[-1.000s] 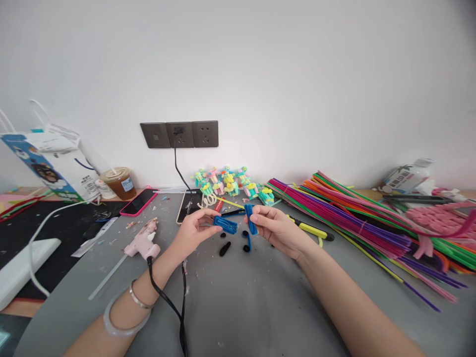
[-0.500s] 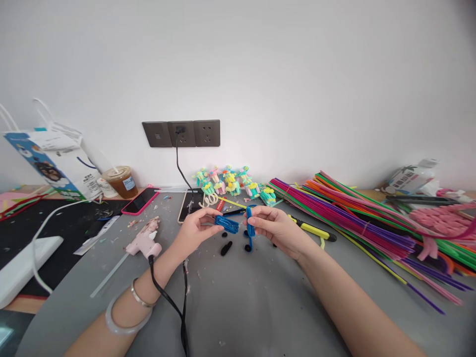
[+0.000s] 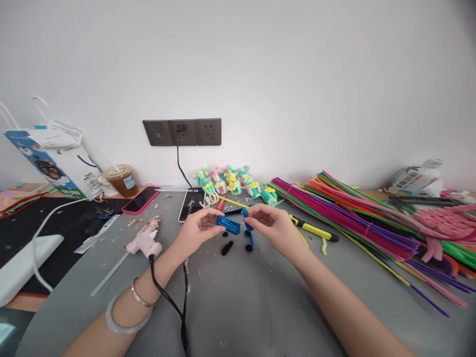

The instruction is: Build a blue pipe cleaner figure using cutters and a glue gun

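Between the thumb and fingers of my left hand [image 3: 201, 225] is a bundle of folded blue pipe cleaner [image 3: 229, 224]. My right hand [image 3: 269, 225] pinches a smaller blue pipe cleaner piece [image 3: 247, 218], held upright just right of the bundle, with a gap between them. Below the hands, a black oblong fuzzy piece [image 3: 226, 248] and small black round pieces [image 3: 249, 248] lie on the grey table. A curved blue strip [image 3: 252, 242] rests beside the round pieces, partly behind my right hand.
A pink glue gun [image 3: 144, 240] with a black cable lies left of my left arm. Bundled coloured pipe cleaners [image 3: 357, 223] and a yellow cutter knife [image 3: 314, 229] are at right. Small pastel figures [image 3: 232, 181] stand by the wall. Phones [image 3: 141, 199] and an iced drink [image 3: 122, 181] sit at left.
The blue piece in my right hand has tilted, its top now leaning left. My right hand has shifted slightly left, while my left hand's bundle has barely moved.
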A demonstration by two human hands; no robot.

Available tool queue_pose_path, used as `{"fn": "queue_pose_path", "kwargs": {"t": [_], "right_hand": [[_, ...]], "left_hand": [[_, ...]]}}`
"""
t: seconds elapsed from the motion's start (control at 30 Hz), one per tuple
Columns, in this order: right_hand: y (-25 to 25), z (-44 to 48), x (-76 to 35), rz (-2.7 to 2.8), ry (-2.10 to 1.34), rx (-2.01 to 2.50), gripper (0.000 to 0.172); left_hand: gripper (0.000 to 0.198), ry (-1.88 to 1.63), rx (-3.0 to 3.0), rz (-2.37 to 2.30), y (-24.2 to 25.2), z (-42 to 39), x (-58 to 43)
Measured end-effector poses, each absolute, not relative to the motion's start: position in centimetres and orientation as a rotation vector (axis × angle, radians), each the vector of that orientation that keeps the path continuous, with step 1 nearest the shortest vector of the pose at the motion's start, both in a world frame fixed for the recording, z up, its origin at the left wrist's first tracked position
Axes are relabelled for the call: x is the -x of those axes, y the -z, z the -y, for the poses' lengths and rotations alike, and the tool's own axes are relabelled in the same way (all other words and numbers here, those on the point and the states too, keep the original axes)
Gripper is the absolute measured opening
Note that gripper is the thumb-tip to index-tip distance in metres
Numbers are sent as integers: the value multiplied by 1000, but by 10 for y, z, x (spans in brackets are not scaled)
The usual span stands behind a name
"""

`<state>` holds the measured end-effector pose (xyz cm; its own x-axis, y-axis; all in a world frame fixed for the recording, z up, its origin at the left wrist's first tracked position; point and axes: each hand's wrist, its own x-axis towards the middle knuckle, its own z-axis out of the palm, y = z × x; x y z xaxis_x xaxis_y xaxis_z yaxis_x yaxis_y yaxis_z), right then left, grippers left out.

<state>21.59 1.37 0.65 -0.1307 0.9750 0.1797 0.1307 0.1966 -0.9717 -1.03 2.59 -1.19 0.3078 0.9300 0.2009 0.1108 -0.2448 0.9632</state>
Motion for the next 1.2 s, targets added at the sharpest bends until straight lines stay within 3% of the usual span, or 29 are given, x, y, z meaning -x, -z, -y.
{"fn": "queue_pose_path", "kwargs": {"t": [0.23, 1.2], "right_hand": [[-13, -14, -219, 1472, -1254, 1069, 37], [-12, -14, -227, 1577, -1248, 854, 22]], "left_hand": [[31, -1029, -1621, -953, 13, -26, 11], [27, -923, -1585, -860, 10, -26, 14]]}}
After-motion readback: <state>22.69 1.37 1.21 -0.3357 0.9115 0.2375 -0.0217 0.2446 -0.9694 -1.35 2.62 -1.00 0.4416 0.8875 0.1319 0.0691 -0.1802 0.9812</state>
